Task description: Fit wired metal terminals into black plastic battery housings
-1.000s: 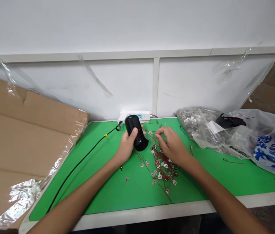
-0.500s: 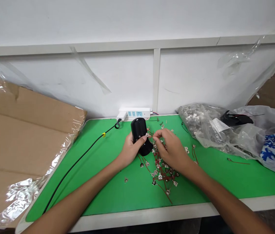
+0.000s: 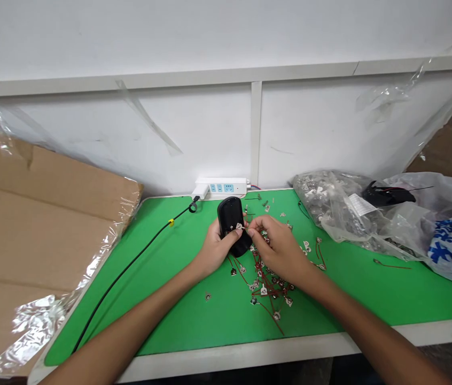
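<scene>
My left hand [image 3: 215,247] is closed around a curved black plastic shell [image 3: 231,211], held upright and slightly tilted above the table. Its thumb presses near a small silver battery contact plate [image 3: 239,226] at the shell's front. My right hand [image 3: 272,240] pinches with thumb and forefinger just right of that plate, on what looks like the thin wire leading from it. Below and beside the hands lies a loose pile of metal contact plates with red wires [image 3: 264,289], partly hidden by my right hand.
A white power strip [image 3: 226,185] with a plugged-in black cable [image 3: 130,262] stands against the wall. Clear plastic bags of metal parts [image 3: 330,206] lie at the right, a black part [image 3: 390,194] on top. Cardboard [image 3: 41,214] leans at the left of the green table mat [image 3: 170,315].
The black shell has turned a little, showing more of its inner side. My right fingertips have moved slightly left and down, closer to the contact plate.
</scene>
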{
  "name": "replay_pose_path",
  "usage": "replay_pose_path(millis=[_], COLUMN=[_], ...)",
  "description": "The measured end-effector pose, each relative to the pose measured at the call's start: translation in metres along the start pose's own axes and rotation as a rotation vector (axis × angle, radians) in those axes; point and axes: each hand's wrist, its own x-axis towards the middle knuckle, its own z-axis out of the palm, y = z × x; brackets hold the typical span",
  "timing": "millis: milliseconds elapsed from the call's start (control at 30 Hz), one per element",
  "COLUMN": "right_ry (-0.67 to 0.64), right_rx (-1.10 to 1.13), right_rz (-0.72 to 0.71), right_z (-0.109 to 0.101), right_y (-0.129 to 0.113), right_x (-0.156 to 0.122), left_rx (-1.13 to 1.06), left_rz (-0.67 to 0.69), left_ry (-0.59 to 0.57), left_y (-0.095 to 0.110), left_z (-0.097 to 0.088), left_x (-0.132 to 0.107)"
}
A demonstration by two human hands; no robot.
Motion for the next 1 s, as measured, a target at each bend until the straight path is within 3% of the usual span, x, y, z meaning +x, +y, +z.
replay_pose_path(millis=[267, 533, 1000], right_ry=[-0.018, -0.103, -0.091], right_rx=[0.067, 0.28, 0.284], right_rz=[0.077, 0.257, 0.348], right_z=[-0.0011, -0.0015, -0.0073], right_y=[-0.001, -0.0013, -0.0054], right_x=[0.0011, 0.0004, 0.0024], left_rx=[0.019, 0.041, 0.033], left_rz=[-0.008, -0.024, -0.047], left_ry=[-0.003, 0.001, -0.029], left_y=[-0.0017, -0.0006, 0.0038], left_z=[-0.0003, 0.001, 0.0033], left_x=[-0.001, -0.0015, -0.0014])
